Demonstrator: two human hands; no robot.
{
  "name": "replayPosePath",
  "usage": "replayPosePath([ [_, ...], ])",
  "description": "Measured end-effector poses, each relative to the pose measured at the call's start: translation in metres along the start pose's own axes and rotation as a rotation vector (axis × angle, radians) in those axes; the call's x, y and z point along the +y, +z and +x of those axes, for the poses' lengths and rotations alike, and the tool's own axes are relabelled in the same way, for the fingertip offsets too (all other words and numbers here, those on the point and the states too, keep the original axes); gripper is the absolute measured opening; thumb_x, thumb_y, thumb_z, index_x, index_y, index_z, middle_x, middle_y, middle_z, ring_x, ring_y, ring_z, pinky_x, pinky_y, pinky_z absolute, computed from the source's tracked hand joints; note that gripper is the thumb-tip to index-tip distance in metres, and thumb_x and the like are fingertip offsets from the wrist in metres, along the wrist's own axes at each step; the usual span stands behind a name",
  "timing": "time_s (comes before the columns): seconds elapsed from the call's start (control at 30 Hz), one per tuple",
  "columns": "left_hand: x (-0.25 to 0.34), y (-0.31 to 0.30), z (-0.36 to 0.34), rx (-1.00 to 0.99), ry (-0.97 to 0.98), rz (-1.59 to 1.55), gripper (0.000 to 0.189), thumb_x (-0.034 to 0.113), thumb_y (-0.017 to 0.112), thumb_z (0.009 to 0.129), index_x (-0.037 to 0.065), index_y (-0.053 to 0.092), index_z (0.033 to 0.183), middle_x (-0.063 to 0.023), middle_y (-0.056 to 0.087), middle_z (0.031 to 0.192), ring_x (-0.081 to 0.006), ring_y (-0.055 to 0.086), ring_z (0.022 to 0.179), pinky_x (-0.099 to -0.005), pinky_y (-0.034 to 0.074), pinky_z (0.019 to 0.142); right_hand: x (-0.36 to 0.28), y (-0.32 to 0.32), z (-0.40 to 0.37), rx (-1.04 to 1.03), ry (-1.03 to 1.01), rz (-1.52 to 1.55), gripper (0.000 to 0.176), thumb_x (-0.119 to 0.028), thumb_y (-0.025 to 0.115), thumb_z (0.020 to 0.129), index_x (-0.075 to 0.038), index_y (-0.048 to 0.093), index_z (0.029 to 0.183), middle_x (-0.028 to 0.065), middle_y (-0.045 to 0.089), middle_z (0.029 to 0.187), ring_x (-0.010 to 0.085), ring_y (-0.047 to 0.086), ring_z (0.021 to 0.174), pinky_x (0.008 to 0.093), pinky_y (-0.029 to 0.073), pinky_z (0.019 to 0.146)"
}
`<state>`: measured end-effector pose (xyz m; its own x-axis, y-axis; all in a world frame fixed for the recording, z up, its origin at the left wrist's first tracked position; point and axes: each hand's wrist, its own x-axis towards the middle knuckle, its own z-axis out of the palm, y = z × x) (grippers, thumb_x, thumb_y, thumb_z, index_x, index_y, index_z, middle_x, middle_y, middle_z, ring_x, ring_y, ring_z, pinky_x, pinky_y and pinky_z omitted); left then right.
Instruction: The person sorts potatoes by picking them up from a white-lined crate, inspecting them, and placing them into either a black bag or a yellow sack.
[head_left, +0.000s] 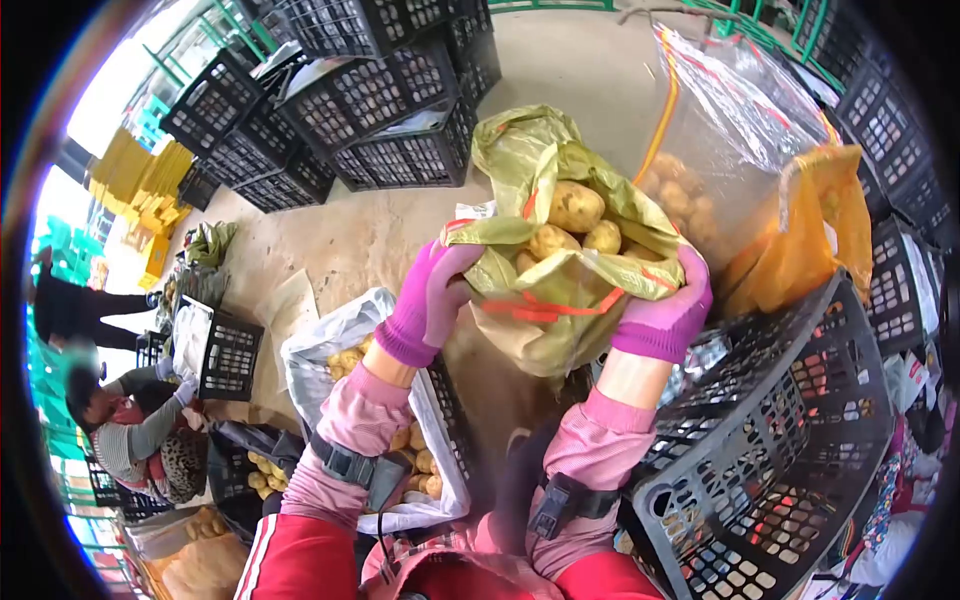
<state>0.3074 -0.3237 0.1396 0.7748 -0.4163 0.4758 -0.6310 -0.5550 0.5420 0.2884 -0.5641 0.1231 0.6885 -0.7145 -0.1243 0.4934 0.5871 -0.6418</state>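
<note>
A yellow-green woven sack (530, 330) stands in front of me with its mouth spread, and several potatoes (576, 207) show inside. My left hand (440, 285), in a purple glove, grips the sack's rim on the left side. On the right side my right hand (672, 305), gloved the same way, is closed on the rim too. Below my left forearm is a crate lined with white sheeting (440, 515), partly filled with potatoes. The lower part of the sack is partly hidden behind my right hand and arm.
A black plastic crate (770, 450) tilts at my right, near an orange sack (830, 220) and a clear bag of potatoes (685, 200). Black crates (390, 95) are stacked ahead. At left a co-worker (140, 430) handles another crate (228, 355).
</note>
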Motion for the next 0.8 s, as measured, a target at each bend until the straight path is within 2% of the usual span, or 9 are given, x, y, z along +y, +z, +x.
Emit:
replayPosePath([
  [0.2,-0.006,-0.034,0.052,-0.037,-0.617,-0.886,0.06,0.043,0.056,0.099,-0.002,0.048,0.138,-0.0147,0.058,0.135,-0.0236,0.061,0.118,-0.0334,0.05,0.098,0.016,-0.012,0.004,-0.035,-0.091,-0.128,0.035,-0.019,0.052,0.092,0.007,0.066,0.111,0.0201,0.068,0.111,0.0306,0.068,0.103,0.0419,0.056,0.091],
  [0.33,-0.004,-0.02,0.085,-0.68,-0.285,0.277,0.043,0.03,0.063,0.092,-0.003,0.065,0.119,-0.0179,0.071,0.108,-0.0245,0.069,0.095,-0.0324,0.054,0.085,-0.006,-0.004,-0.013,-0.058,0.1,0.034,0.037,-0.018,0.052,0.091,0.006,0.065,0.116,0.021,0.066,0.118,0.0321,0.065,0.111,0.0447,0.053,0.097],
  [0.4,-0.015,-0.026,0.088,-0.369,-0.182,0.134,0.029,0.019,0.065,0.09,-0.002,0.07,0.109,-0.0124,0.072,0.089,-0.018,0.068,0.071,-0.0293,0.056,0.07,-0.004,-0.007,-0.011,-0.087,0.131,0.064,0.04,-0.019,0.052,0.09,0.005,0.064,0.119,0.0209,0.065,0.122,0.0329,0.063,0.115,0.0462,0.052,0.1],
  [0.53,-0.001,-0.065,0.104,0.19,-0.419,-0.437,0.02,0.012,0.061,0.098,0.002,0.071,0.112,-0.0037,0.071,0.092,-0.0037,0.062,0.069,-0.0179,0.052,0.061,-0.003,-0.004,-0.019,-0.004,0.124,0.04,0.044,-0.021,0.052,0.088,0.005,0.061,0.123,0.0193,0.063,0.126,0.0332,0.062,0.117,0.0466,0.051,0.102],
  [0.6,0.015,-0.058,0.112,0.008,-0.321,-0.261,0.039,0.031,0.065,0.097,-0.002,0.067,0.118,-0.0052,0.071,0.093,-0.0091,0.064,0.078,-0.0232,0.054,0.071,-0.003,0.001,-0.018,0.051,0.191,0.076,0.042,-0.021,0.053,0.09,0.004,0.062,0.122,0.0193,0.063,0.124,0.0326,0.062,0.116,0.0463,0.051,0.1],
  [0.67,0.009,-0.019,0.115,-0.201,-0.246,0.246,0.084,0.062,0.072,0.082,-0.011,0.059,0.123,-0.0242,0.07,0.108,-0.0325,0.068,0.105,-0.0382,0.052,0.095,0.0,-0.004,-0.024,0.009,0.133,0.04,0.038,-0.022,0.054,0.091,0.004,0.062,0.119,0.0176,0.063,0.12,0.03,0.062,0.112,0.0433,0.051,0.099],
  [0.7,0.008,-0.008,0.12,-0.444,-0.41,0.261,0.096,0.067,0.073,0.077,-0.013,0.055,0.126,-0.0336,0.063,0.118,-0.0406,0.06,0.12,-0.042,0.047,0.103,-0.002,-0.006,-0.026,-0.011,0.167,0.076,0.038,-0.022,0.054,0.091,0.004,0.062,0.119,0.0176,0.063,0.119,0.0303,0.062,0.112,0.0439,0.052,0.098],
  [0.73,-0.013,0.016,0.116,-0.357,-0.381,0.432,0.1,0.067,0.074,0.074,-0.013,0.053,0.129,-0.033,0.062,0.12,-0.0408,0.06,0.12,-0.0416,0.047,0.103,-0.004,-0.006,-0.026,-0.032,0.195,0.115,0.038,-0.022,0.054,0.091,0.003,0.063,0.119,0.0176,0.063,0.119,0.0305,0.063,0.112,0.0444,0.052,0.097],
  [0.8,-0.052,0.041,0.117,-0.277,-0.409,0.58,0.067,0.053,0.072,0.081,-0.004,0.066,0.117,-0.0264,0.069,0.108,-0.0391,0.067,0.106,-0.0417,0.051,0.095,-0.011,-0.004,-0.03,-0.026,0.237,0.15,0.038,-0.022,0.054,0.09,0.002,0.063,0.119,0.0177,0.063,0.119,0.0309,0.063,0.112,0.0452,0.053,0.096],
])
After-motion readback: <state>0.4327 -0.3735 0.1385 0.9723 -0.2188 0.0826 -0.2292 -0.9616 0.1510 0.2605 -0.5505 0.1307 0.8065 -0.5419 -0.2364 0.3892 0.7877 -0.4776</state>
